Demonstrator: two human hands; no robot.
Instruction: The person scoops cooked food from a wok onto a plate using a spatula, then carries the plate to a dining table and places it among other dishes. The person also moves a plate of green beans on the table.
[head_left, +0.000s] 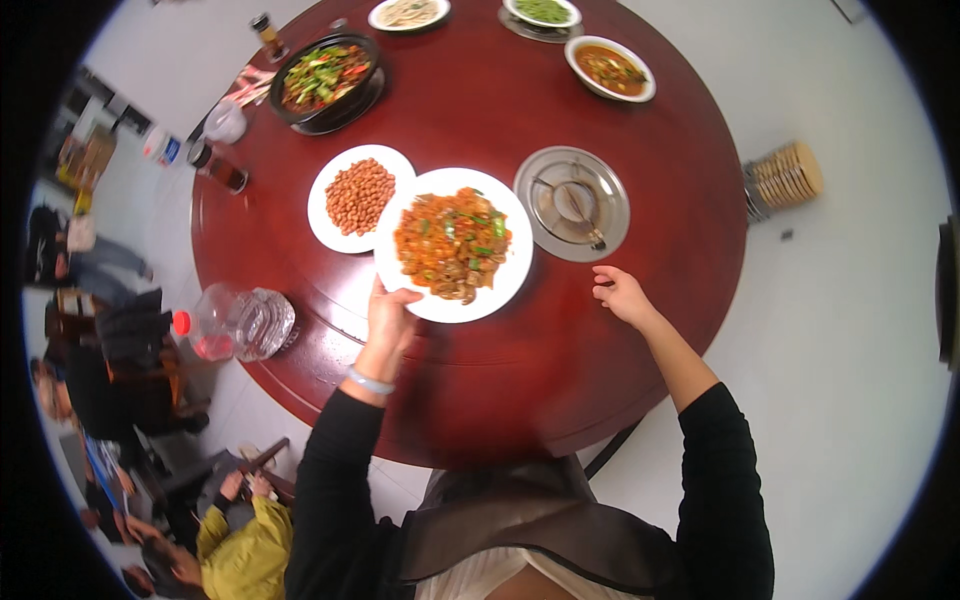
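Note:
My left hand (391, 315) grips the near rim of a round white plate (514, 281), its thumb over the edge. Orange-red stir-fried food (454, 244) with green scallion pieces fills the plate's middle. This plate overlaps the right side of a white plate of peanuts (360, 196). My right hand (619, 296) is empty, fingers apart and slightly curled, just below a round metal warmer stand (574, 204) with a wire support. Both hands are over a dark red round wooden table (465, 397).
Farther back are a black pot of meat and peppers (324, 79), a soup bowl (611, 69), a plate of greens (541, 11) and a plate of pale strips (409, 13). A large plastic bottle (244, 322) and a spice jar (217, 166) stand left. Several people sit at left.

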